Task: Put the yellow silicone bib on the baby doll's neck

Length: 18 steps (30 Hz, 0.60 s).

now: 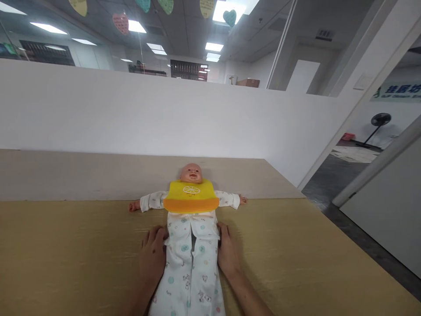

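A baby doll (191,173) lies on its back with both arms stretched out sideways. Around its neck is a yellow bib (177,193) with an orange catch pocket and a citrus-slice face. It wears a white printed top (204,224) over matching white pants (187,281). My left hand (154,252), fingers curled, is closed at the left edge of the top's hem. On the opposite side my right hand (228,252) is closed at the right edge of the hem. Some fingertips of both hands are hidden by the cloth.
The doll lies on a wood-grain table (82,254), its head on a pale grey strip (82,175) along the back. A white wall (148,114) with glass above rises behind. To the right are an open doorway, a white door (388,206) and a black standing fan (380,119).
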Available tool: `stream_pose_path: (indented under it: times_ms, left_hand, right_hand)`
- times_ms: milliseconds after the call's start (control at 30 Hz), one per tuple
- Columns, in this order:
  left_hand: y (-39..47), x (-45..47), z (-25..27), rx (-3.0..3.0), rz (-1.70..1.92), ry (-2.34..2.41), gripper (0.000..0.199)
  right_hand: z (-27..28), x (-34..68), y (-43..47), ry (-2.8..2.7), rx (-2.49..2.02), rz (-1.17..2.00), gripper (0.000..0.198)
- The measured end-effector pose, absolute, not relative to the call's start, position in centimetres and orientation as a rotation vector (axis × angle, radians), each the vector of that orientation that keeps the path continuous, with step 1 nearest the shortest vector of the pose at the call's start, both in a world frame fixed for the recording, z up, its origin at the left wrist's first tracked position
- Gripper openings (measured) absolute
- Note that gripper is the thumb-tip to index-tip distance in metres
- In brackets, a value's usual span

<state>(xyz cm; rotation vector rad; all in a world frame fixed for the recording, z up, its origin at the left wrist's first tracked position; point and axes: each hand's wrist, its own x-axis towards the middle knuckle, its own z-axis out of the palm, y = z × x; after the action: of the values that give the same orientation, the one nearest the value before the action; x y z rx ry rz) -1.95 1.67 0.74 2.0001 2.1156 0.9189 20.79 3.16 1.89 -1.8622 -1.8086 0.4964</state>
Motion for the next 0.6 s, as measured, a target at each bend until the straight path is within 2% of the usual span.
stream_pose_path:
  times_ms: [300, 600]
  left_hand:
    - [1.4, -1.8, 1.1, 1.997, 0.932, 2.115, 0.026]
    - [1.3, -2.0, 1.0, 1.962, 0.913, 2.093, 0.022]
  right_hand:
    - [0.4, 21.1, 3.3, -1.797, -1.747, 0.413, 0.048]
    - [0.1, 21.3, 3.4, -1.756, -1.652, 0.486, 0.05]
